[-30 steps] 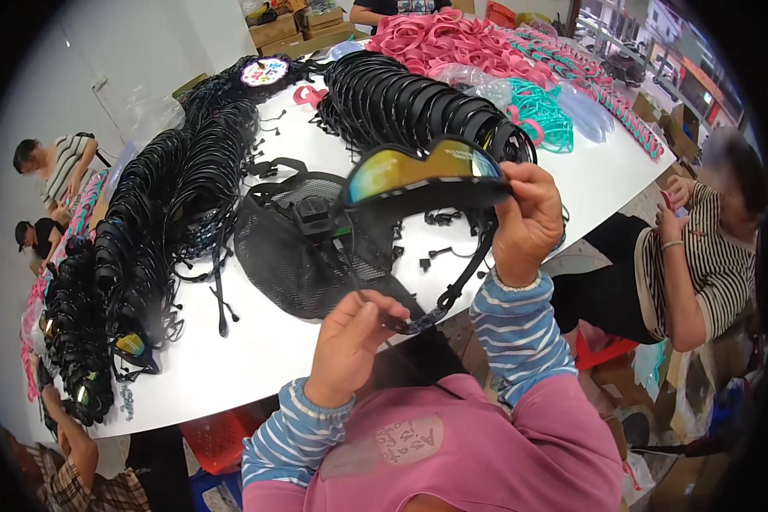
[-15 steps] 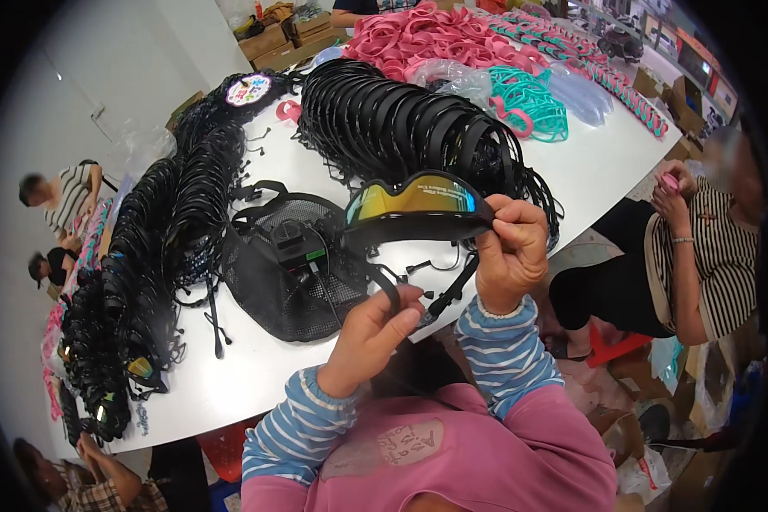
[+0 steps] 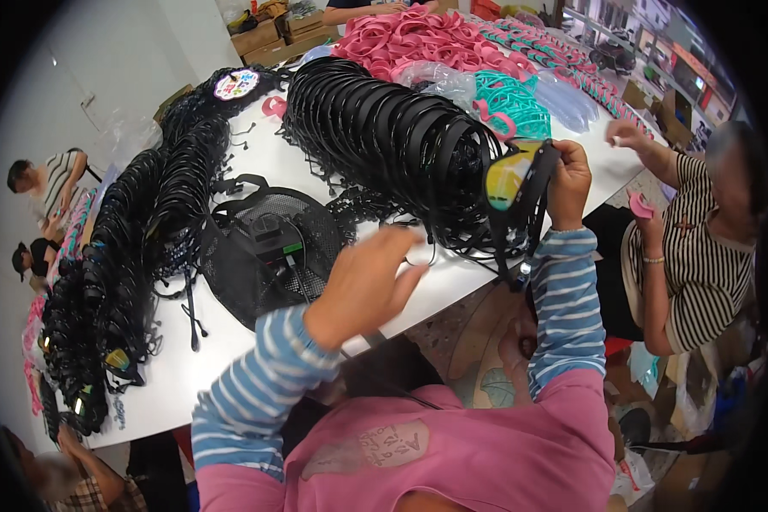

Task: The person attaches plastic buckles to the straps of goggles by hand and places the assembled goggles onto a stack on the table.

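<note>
My R hand (image 3: pixel 570 186) grips goggles (image 3: pixel 505 181), 2 o'clock: prob. light, stiff; best held by rim. L hand (image 3: pixel 365 282)'s blurred, looks unclenched, empty.

A white table (image 3: pixel 158 401) carries everything here. Across its middle runs a long row of nested black bands (image 3: pixel 375 136), and near its front edge a black mesh bag (image 3: pixel 230 264) lies flat, with a small black box (image 3: pixel 269 236) at its middle. Two more black rows (image 3: pixel 115 235) stretch down the left part. Farther back are a heap of pink straps (image 3: pixel 418 43), a clear plastic bag (image 3: pixel 439 78), teal cords (image 3: pixel 512 98), clear sheets (image 3: pixel 565 102) and, apart from the heap, a pink loop (image 3: pixel 273 107).
</note>
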### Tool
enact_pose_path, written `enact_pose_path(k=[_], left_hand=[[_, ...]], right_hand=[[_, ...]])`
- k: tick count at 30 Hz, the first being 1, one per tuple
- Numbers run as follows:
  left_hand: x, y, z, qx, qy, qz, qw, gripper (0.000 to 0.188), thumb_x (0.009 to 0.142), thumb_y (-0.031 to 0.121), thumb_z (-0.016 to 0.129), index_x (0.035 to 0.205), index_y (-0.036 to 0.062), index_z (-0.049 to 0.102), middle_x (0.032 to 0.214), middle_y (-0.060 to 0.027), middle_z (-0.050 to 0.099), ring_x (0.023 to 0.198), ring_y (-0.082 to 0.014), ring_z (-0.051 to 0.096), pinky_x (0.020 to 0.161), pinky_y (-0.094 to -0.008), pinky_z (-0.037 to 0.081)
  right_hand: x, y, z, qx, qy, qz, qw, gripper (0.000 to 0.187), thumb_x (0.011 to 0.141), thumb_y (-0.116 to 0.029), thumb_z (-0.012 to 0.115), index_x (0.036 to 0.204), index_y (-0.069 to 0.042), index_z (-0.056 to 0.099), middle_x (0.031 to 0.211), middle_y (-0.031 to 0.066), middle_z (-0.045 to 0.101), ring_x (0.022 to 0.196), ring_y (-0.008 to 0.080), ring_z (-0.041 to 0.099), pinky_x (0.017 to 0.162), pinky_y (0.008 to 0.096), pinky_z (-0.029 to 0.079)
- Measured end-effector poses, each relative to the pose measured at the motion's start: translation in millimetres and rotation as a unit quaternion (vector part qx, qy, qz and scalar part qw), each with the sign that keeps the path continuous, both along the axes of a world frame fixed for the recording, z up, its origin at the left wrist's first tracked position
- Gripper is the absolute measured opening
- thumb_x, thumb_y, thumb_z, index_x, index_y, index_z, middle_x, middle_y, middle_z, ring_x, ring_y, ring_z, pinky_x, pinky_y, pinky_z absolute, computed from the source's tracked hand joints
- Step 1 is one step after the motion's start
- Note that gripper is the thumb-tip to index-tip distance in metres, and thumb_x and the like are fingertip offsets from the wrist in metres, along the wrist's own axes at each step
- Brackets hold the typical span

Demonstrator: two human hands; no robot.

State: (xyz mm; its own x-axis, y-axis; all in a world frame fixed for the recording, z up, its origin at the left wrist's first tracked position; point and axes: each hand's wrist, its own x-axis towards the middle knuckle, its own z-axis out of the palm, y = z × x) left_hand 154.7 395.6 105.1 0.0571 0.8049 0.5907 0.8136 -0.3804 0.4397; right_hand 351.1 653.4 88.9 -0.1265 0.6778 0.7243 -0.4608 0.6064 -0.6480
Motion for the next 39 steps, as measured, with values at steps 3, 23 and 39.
enact_pose_path(k=[3,23,39], left_hand=[[-1.4,53.2,-2.1,0.117,0.047,0.109,0.986,0.028,0.069,0.01,0.065,0.093,0.0035,0.052,0.094,-0.0134,0.05,0.089,-0.0304,0.05,0.075,-0.038,0.04],[-63.1,190.9,-33.1,0.24,0.004,0.229,0.943,0.027,0.062,0.013,0.068,0.082,0.0077,0.05,0.082,-0.0074,0.05,0.086,-0.0279,0.047,0.08,-0.0377,0.033],[-87.9,163.0,-34.9,0.206,-0.032,0.22,0.953,0.02,0.065,0.011,0.069,0.079,0.0067,0.055,0.083,-0.0083,0.052,0.086,-0.0269,0.047,0.078,-0.0351,0.037]], right_hand=[[-15.3,11.6,7.3,0.002,-0.023,0.059,0.998,0.011,0.086,-0.01,0.053,0.093,-0.004,0.047,0.081,0.0052,0.059,0.07,0.0111,0.058,0.062,0.0244,0.05],[-97.2,61.7,-8.4,0.093,-0.251,-0.139,0.954,0.009,0.077,-0.004,0.056,0.085,-0.002,0.058,0.073,0.0088,0.059,0.065,0.0183,0.059,0.058,0.0295,0.045],[-125.1,61.8,-33.0,0.359,-0.323,-0.386,0.786,0.014,0.073,-0.014,0.061,0.072,-0.008,0.048,0.06,0.0125,0.054,0.059,0.0308,0.055,0.052,0.0421,0.042]])
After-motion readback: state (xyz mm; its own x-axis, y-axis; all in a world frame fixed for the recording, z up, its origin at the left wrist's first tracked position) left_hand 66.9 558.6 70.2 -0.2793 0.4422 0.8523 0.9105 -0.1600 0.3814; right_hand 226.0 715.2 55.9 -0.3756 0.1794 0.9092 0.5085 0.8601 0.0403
